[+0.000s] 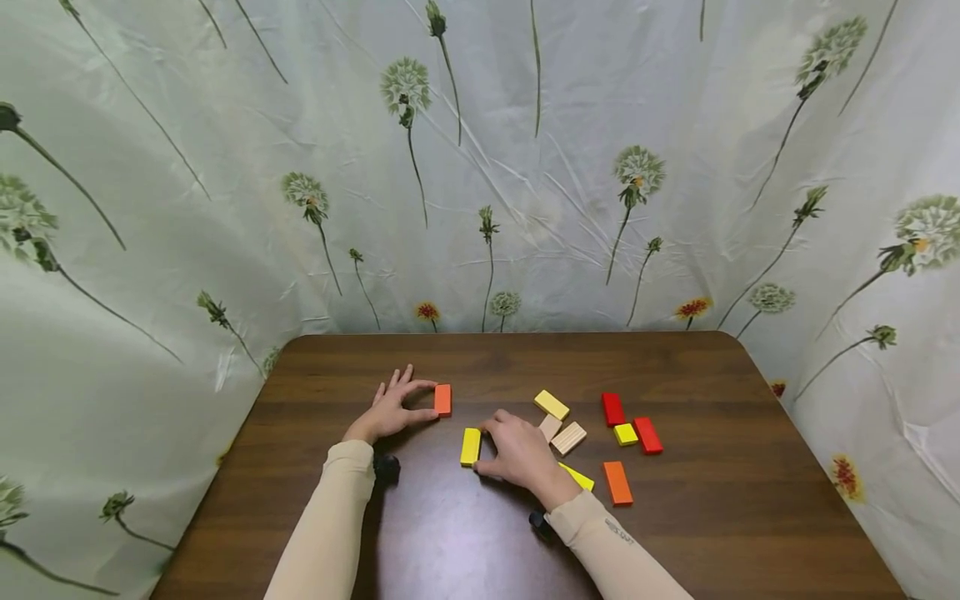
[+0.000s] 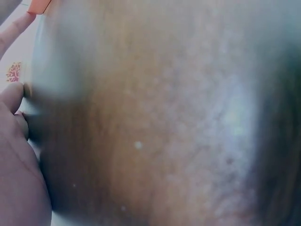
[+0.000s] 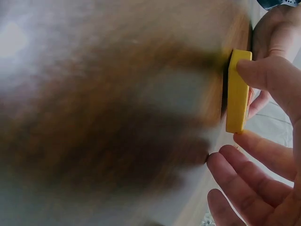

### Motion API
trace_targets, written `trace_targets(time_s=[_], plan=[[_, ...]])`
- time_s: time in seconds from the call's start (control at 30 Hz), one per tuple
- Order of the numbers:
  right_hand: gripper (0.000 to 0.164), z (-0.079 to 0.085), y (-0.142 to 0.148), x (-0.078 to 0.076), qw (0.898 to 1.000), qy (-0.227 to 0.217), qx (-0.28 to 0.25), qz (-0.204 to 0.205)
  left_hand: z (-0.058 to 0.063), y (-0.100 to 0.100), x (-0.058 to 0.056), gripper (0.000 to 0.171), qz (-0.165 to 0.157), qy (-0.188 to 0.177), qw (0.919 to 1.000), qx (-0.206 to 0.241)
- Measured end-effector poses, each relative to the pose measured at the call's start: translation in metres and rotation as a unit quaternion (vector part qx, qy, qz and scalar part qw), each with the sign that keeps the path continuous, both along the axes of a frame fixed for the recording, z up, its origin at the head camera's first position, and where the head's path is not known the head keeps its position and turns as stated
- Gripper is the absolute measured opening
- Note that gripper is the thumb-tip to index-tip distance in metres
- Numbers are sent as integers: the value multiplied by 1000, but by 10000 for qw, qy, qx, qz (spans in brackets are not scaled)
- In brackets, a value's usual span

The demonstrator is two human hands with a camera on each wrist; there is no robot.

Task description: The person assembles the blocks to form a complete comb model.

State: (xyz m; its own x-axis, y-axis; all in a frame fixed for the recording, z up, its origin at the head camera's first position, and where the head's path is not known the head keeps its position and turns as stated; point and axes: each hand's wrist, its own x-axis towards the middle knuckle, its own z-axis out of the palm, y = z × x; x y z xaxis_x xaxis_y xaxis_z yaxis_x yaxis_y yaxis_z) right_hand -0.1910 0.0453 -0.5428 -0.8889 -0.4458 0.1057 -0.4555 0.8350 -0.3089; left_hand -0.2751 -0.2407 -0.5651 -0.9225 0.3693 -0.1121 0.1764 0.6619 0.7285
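Note:
My left hand [image 1: 392,410] holds an orange block [image 1: 443,400] by its two ends, thumb at the near end and forefinger at the far end. A corner of that orange block [image 2: 39,5] shows at the top left of the left wrist view, a fingertip against it. Closer to me and slightly to the right, my right hand [image 1: 519,452] pinches a yellow block [image 1: 470,447] between thumb and forefinger. In the right wrist view the yellow block [image 3: 239,92] appears edge-on, the other fingers spread below it.
Right of my right hand lie a pale yellow block [image 1: 552,405], plain wood blocks [image 1: 568,438], red blocks [image 1: 613,409], a small yellow block [image 1: 626,434] and an orange block [image 1: 618,483]. Another yellow block [image 1: 577,477] is partly behind my wrist. A floral curtain [image 1: 480,167] hangs behind the brown table [image 1: 337,358].

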Motion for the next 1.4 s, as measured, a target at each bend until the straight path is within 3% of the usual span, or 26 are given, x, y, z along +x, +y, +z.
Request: trace_targets(time_s=[0.33,0.6,0.97,1.23,1.4], plan=[[57,2,-5,-13,9994,-334,-90,-16,4,0,-3,64,47,-292,9990,-324],[56,1,-7,-22,9977,-599,-320,-65,5,0,-3,62,65,-346,9991,-245],[54,1,-11,-27,9967,-689,-435,-10,6,0,-2,59,12,-279,9995,-114],[56,0,-15,-30,9955,-805,-499,3,-6,-3,-5,61,87,-165,9997,-124],[59,-2,-19,-32,9953,-832,-499,-31,-1,0,-2,60,47,-184,9997,-162]])
